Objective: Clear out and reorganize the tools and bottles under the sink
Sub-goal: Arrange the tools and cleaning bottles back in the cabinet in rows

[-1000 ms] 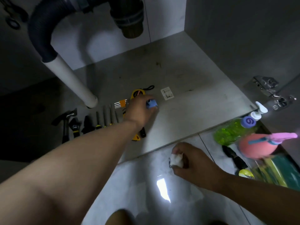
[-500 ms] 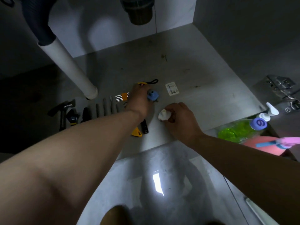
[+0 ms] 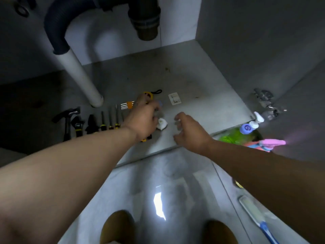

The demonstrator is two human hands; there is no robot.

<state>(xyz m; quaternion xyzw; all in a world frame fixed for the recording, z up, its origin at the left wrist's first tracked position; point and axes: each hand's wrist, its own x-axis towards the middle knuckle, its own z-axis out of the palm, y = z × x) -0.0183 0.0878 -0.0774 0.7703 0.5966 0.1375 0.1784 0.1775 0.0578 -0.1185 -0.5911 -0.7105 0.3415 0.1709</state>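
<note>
On the grey cabinet floor (image 3: pixel 202 106) a row of tools lies at the left: a hammer (image 3: pixel 67 120), pliers (image 3: pixel 78 126), several screwdrivers (image 3: pixel 110 120) and a hex-key set (image 3: pixel 127 105). My left hand (image 3: pixel 143 120) rests over a yellow tape measure (image 3: pixel 147 95), fingers curled beside a small blue-capped piece (image 3: pixel 160 103) and touching a small white piece (image 3: pixel 161 123) lying on the floor. My right hand (image 3: pixel 190 132) hovers just right of the white piece, fingers spread, holding nothing.
A white drain pipe (image 3: pixel 79 76) and black trap (image 3: pixel 146 20) stand at the back. A small white card (image 3: pixel 174 98) lies mid-floor. Green bottle (image 3: pixel 232 135), white pump (image 3: pixel 255 120) and pink sprayer (image 3: pixel 269 143) stand at the right. A brush (image 3: pixel 255 215) lies on the tile.
My right hand carried the white piece into the cabinet, set it down beside my left hand and let go, then drew back to the right.
</note>
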